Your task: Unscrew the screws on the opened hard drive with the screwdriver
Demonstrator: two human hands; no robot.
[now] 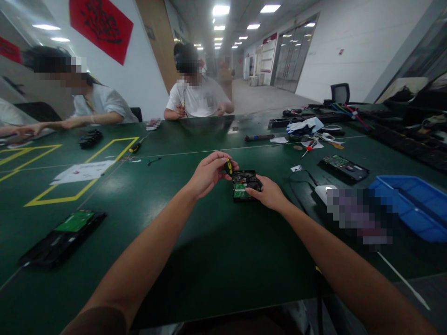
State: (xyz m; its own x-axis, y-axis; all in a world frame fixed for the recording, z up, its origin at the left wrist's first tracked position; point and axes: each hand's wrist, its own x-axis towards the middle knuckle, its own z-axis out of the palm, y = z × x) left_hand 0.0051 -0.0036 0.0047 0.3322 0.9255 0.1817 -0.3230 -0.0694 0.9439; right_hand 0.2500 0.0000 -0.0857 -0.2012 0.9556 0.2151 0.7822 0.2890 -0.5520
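A small hard drive (246,184) with a green circuit board lies on the dark green table (209,242), circuit side up. My left hand (209,172) is closed round a screwdriver with a black and yellow handle (228,166), held upright over the drive's far left corner. My right hand (268,193) rests on the drive's right side, fingers pressed against its edge to steady it.
Another drive (63,235) lies at the near left, and a third (344,167) at the right. A blue tray (415,204) sits at the far right. Papers (84,171) lie inside yellow floor-tape lines. Two people sit across the table. Tools and cables clutter the far right.
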